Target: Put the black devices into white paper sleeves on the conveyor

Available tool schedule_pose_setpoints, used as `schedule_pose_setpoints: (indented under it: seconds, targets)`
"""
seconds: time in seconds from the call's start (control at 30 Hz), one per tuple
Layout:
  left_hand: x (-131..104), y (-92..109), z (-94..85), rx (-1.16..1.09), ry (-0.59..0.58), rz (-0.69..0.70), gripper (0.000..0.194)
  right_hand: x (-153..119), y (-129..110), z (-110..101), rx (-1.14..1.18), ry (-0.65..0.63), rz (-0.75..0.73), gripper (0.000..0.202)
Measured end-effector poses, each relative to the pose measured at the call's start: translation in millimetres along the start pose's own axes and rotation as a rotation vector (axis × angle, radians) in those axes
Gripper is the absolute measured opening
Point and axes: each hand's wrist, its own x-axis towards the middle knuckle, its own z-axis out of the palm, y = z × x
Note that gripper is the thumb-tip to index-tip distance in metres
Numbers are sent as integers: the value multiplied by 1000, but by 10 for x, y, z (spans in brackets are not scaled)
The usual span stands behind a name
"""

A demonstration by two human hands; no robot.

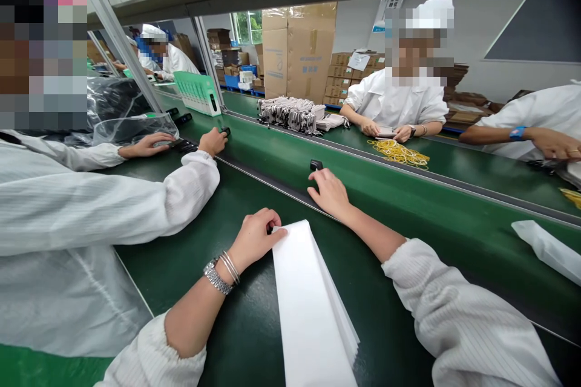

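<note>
My left hand (256,239) is closed at the top corner of a stack of long, flat white sleeves (308,308), its thumb on the corner. A small dark patch shows between thumb and fingers; I cannot make out what it is. My right hand (330,192) reaches over the green conveyor belt (385,199), fingers bent but apart. A small black block-shaped piece (316,164) sits on the belt just beyond its fingertips; whether they touch it is unclear.
On my left, a co-worker's hand (213,142) is at another black piece (226,131). A green rack (197,92) stands behind. Across the belt are bundled grey items (290,115), yellow rubber bands (399,153) and a co-worker's hands (402,133). A white sleeve (549,248) lies right.
</note>
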Motion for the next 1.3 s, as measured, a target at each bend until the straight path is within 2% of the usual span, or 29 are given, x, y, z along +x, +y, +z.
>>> schedule_pose_setpoints:
  seconds: [0.1,0.17,0.27,0.33,0.43,0.5,0.57,0.67,0.83,0.93,1.03,1.1,1.2,1.3]
  targets:
    - [1,11,33,-30,-3,33,15,86,216,-1,-46,-53,221,42]
    - [5,21,56,-28,19,36,18,137,387,25,5,-129,329,42]
    - [18,27,73,-13,56,64,25,200,578,91,244,-124,460,37]
    - [25,26,72,2,82,88,28,236,603,126,453,-89,534,36]
    - [24,28,63,-2,108,123,27,262,450,109,861,-39,525,49]
    - [16,36,56,-22,131,134,21,246,248,40,1182,-28,427,66]
    - [6,50,47,-31,157,141,14,205,20,-56,1407,-58,335,85]
    - [-2,77,28,-26,185,170,13,120,-268,-177,1518,-123,261,103]
    - [-16,126,-9,-50,243,213,10,5,-510,-173,1553,-205,176,108]
    - [-33,152,-29,-90,287,245,9,-53,-618,-151,1557,-246,138,101]
    - [-55,176,-55,-115,379,287,9,-116,-746,-213,1499,-290,46,63]
    - [-71,192,-74,-123,485,286,9,-163,-823,-280,1446,-362,-10,38]
    - [-90,218,-95,-124,631,220,10,-241,-906,-349,1420,-550,-50,32]
    - [-91,235,-96,-148,637,149,13,-295,-959,-379,1480,-668,-19,32]
